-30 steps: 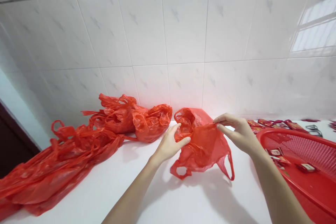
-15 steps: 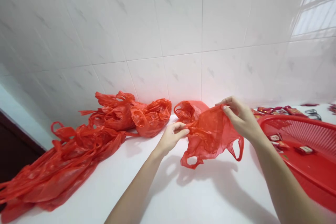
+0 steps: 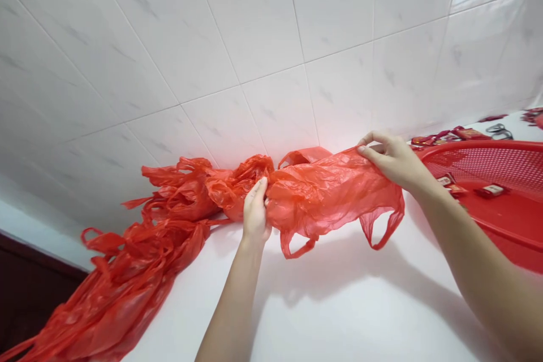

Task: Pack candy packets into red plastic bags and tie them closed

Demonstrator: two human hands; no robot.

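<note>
A thin red plastic bag [image 3: 326, 195] is stretched sideways between my hands above the white table, its two loop handles hanging down. My left hand [image 3: 257, 212] grips its left end, thumb up. At the right end my right hand [image 3: 392, 161] pinches the upper edge between thumb and fingers. Behind the held bag, against the wall, part of another red bag [image 3: 303, 155] shows. Bunched red bags [image 3: 182, 189] lie just left of my left hand, and a long heap of red bags [image 3: 123, 300] spreads towards the lower left.
To the right stands a red plastic basket [image 3: 500, 150] with a few small red packets [image 3: 490, 190] inside. More red packets [image 3: 469, 133] and a dark looped object [image 3: 499, 131] lie behind it. A tiled wall [image 3: 271, 22] runs along the back of the white table [image 3: 339, 311].
My hands have moved apart and the held bag is pulled out wider, from crumpled to stretched. The camera view has tilted and shifted slightly.
</note>
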